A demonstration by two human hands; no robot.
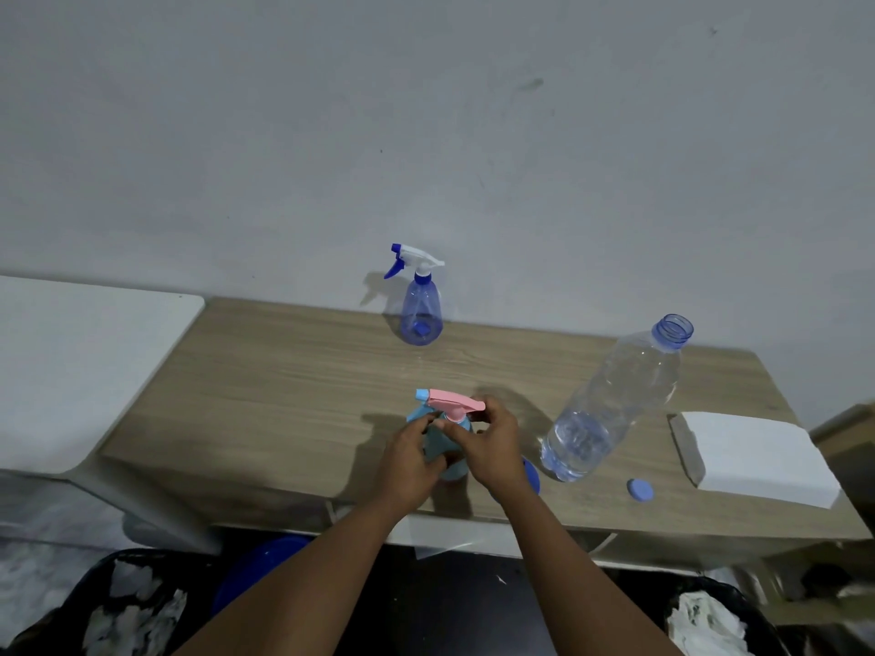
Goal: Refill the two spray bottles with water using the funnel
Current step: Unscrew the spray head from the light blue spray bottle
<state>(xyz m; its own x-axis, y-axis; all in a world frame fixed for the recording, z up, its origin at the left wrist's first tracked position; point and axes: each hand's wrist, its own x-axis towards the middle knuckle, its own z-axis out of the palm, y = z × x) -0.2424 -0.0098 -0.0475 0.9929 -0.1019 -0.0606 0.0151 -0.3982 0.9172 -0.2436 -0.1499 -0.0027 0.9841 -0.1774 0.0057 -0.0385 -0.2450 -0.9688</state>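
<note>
A grey wall (426,111) fills the upper half of the frame. Below it a wood-grain counter (284,381) runs across the middle, with a white surface (71,362) butting against it at the left edge. A white block (757,456) lies on the counter at the right of the frame.

Just left of the block stands a clear water bottle (615,400), uncapped, with water in its lower part. At the back of the counter, near the wall and centre frame, a transparent blue spray bottle (420,305) stands upright with its white and blue trigger head on.

Lower centre, near the counter's front edge, a light-blue spray bottle (434,442) with a pink trigger head stands between the two hands. The left hand (408,461) is curled round its body. The right hand (495,447) pinches at the collar under the pink head with bent fingers.

A blue curved piece (532,475) shows beside the right wrist, mostly hidden; I cannot tell what it is. A small blue cap (640,491) lies on the counter, between the water bottle's base and the white block.
</note>
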